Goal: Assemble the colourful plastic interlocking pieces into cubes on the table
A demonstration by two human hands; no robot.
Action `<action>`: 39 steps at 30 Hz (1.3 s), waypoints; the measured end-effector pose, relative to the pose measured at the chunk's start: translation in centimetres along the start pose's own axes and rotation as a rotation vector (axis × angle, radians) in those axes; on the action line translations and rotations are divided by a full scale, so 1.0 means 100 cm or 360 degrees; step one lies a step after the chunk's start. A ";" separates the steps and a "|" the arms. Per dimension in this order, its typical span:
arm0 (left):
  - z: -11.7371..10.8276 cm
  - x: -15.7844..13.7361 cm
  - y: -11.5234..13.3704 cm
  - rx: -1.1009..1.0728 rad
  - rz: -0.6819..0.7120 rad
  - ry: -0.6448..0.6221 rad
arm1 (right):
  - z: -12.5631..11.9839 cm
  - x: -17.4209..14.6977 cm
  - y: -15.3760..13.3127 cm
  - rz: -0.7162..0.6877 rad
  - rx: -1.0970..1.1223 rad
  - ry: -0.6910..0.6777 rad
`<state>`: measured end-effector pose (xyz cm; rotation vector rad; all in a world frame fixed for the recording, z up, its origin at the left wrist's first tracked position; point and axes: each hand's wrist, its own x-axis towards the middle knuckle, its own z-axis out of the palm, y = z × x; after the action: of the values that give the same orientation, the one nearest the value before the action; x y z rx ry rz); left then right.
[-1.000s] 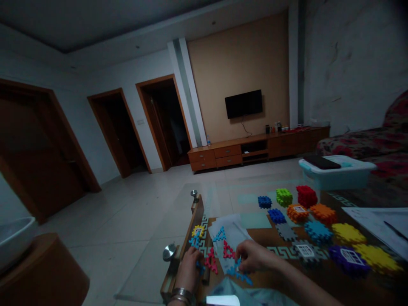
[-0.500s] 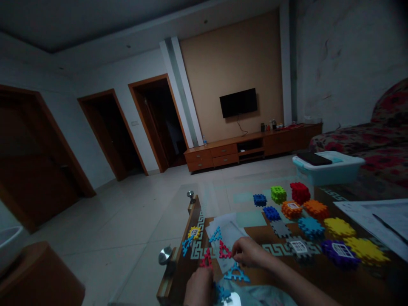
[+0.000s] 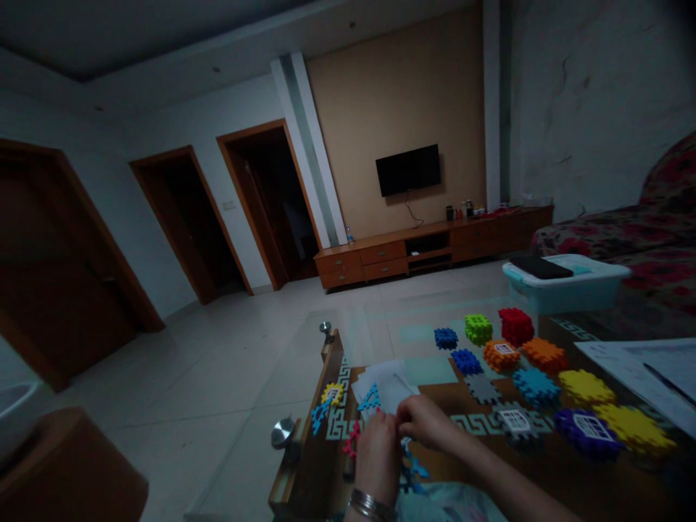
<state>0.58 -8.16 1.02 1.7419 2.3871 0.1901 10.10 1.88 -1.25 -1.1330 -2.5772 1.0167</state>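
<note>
Close together over the front of the table, my left hand point(image 3: 376, 444) and my right hand point(image 3: 423, 422) nearly touch at the fingertips. Both have their fingers closed, and what they hold is hidden. A trace of pink shows at the left fingertips. Just beyond lies a light-blue triangular interlocking piece point(image 3: 370, 399) on white paper point(image 3: 387, 377). Left of my left wrist is a pink triangular piece point(image 3: 352, 439). Light-blue pieces point(image 3: 416, 467) lie partly hidden below my right hand. A yellow piece point(image 3: 332, 394) and a blue triangular piece point(image 3: 320, 416) rest by the table's left edge.
Right of my hands stand several stacks of toothed foam-like pieces, among them orange point(image 3: 544, 354), purple point(image 3: 587, 433) and yellow point(image 3: 586, 387). Farther back is a lidded tub point(image 3: 568, 286) with a dark flat object point(image 3: 541, 267) on it. Papers and a pen point(image 3: 668, 384) lie far right.
My left hand has moved forward and right, up to my right hand, and now covers the pink triangular piece that was in plain view. My right hand has barely moved.
</note>
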 end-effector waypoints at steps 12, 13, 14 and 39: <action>-0.014 0.016 -0.112 -0.0041 -0.0581 0.0443 | 0.021 -0.043 -0.037 -0.0348 -0.0370 -0.0255; -0.011 0.019 -0.116 -0.0057 -0.0597 0.0428 | 0.023 -0.044 -0.037 -0.0340 -0.0371 -0.0247; -0.009 0.021 -0.120 -0.0072 -0.0604 0.0417 | 0.025 -0.044 -0.038 -0.0344 -0.0361 -0.0223; -0.006 -0.019 -0.030 -0.0833 0.0478 -0.0160 | 0.010 0.041 0.010 -0.0570 -0.0124 0.0238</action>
<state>-1.78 -10.86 1.15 1.7741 1.7760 0.6806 7.40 4.70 -3.12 -0.6927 -2.5874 0.7272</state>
